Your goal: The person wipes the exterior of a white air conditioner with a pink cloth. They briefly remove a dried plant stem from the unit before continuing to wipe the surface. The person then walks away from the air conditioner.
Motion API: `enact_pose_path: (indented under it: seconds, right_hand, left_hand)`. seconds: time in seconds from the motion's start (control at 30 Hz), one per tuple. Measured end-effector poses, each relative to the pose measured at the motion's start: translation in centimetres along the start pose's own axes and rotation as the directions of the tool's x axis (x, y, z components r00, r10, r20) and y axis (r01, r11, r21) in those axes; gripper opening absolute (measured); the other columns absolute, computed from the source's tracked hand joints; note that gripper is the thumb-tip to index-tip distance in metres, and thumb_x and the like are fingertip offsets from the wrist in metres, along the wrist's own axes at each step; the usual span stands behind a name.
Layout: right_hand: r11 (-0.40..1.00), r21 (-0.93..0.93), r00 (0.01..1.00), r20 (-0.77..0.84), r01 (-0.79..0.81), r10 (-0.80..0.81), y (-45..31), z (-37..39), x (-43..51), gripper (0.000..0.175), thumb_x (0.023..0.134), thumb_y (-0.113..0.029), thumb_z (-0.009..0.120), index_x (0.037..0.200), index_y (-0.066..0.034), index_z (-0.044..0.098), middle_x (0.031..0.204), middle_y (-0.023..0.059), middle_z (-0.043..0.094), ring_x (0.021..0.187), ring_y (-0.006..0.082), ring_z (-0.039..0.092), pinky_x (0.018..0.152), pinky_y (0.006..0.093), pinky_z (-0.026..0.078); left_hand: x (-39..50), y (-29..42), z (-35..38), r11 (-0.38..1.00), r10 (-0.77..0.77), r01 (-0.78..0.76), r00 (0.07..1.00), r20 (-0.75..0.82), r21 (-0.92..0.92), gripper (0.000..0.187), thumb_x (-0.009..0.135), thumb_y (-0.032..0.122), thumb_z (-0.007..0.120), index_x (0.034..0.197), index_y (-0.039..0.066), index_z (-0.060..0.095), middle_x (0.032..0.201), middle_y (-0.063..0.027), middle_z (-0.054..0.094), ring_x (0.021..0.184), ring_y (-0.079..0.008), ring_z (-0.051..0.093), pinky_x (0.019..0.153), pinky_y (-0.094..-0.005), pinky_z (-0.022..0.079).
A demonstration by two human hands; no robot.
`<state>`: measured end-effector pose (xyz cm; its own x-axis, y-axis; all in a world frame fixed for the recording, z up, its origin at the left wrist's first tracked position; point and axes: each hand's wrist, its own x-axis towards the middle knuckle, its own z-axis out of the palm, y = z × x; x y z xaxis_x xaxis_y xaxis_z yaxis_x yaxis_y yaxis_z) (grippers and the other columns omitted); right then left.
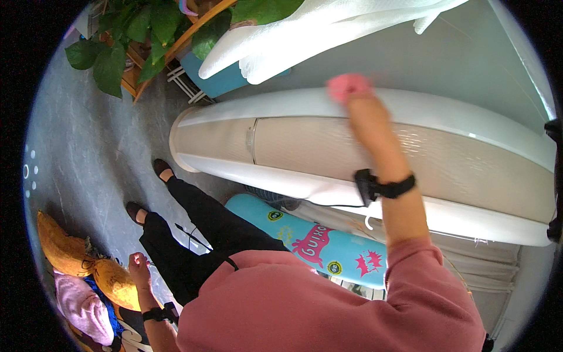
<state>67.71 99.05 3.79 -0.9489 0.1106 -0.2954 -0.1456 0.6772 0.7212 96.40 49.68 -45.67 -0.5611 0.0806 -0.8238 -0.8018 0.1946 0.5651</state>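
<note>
My right hand [367, 116] is blurred and grips a bunched pink cloth [349, 87]. It presses the cloth on or just over the white side panel of a tall floor-standing air conditioner [303, 138] with a beige front. Wet-looking shiny marks show on that front near my forearm. A black band with a small device is strapped to each wrist. My left hand [140, 266] hangs low beside my leg with its fingers curled. Whether it holds anything is unclear. Close to it lies a brown-orange gourd [115, 281].
A turquoise inflatable punching bag [308, 242] stands beside the air conditioner. A leafy potted plant [154, 39] on a wooden stand, a blue-topped stool [220, 79] and a large white folded shape [325, 31] are opposite. Pink fabric [81, 303] lies by the gourd on the grey floor [96, 145].
</note>
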Motion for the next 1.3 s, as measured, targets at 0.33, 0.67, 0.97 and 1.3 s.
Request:
enact_pose_path:
  seconds: [0.33,0.67,0.97,1.3]
  right_hand:
    - [0.684,0.625,0.926,0.221,-0.376,0.308,2.4,-6.7,0.6,0.034,0.098,-0.018,0.036,0.108,-0.0042,0.065,0.089,0.0123,0.066,0.077,0.0236,0.062,0.071,0.0404,0.048]
    - [0.975,0.175,0.849,0.487,0.137,-0.206,-18.1,14.3,9.6,0.039,0.085,-0.011,0.053,0.123,-0.0104,0.062,0.130,0.0160,0.058,0.120,0.0331,0.055,0.102,0.0422,0.042]
    - [0.906,0.401,0.716,0.592,0.136,-0.370,-32.5,30.7,18.5,0.043,0.083,-0.013,0.056,0.127,-0.0128,0.057,0.136,0.0125,0.054,0.124,0.0314,0.053,0.100,0.0404,0.043]
    - [0.743,0.659,0.521,0.596,0.119,-0.612,-29.4,29.0,19.4,0.012,0.086,-0.013,0.054,0.091,-0.0060,0.061,0.080,0.0142,0.068,0.073,0.0299,0.067,0.065,0.0415,0.052]
  left_hand:
    - [-0.7,-2.9,-0.1,0.997,0.053,-0.055,0.998,-0.033,-0.059,0.011,0.094,0.012,0.057,0.102,0.004,0.056,0.087,-0.0064,0.064,0.076,-0.0157,0.064,0.065,-0.0282,0.054]
    - [-4.0,6.2,8.3,0.976,0.131,-0.085,0.965,-0.228,0.201,0.019,0.090,0.017,0.061,0.098,0.000,0.063,0.094,-0.0182,0.064,0.088,-0.0336,0.062,0.078,-0.0400,0.050]
    - [-2.1,5.8,13.5,0.916,0.168,0.023,0.885,-0.435,0.401,0.009,0.084,0.012,0.064,0.080,0.005,0.063,0.077,-0.0138,0.061,0.077,-0.0351,0.058,0.069,-0.0458,0.046]
    - [-0.9,4.6,16.9,0.882,0.194,0.108,0.804,-0.562,0.459,0.013,0.082,0.013,0.065,0.073,0.007,0.058,0.073,-0.0115,0.057,0.069,-0.0334,0.057,0.063,-0.0443,0.045]
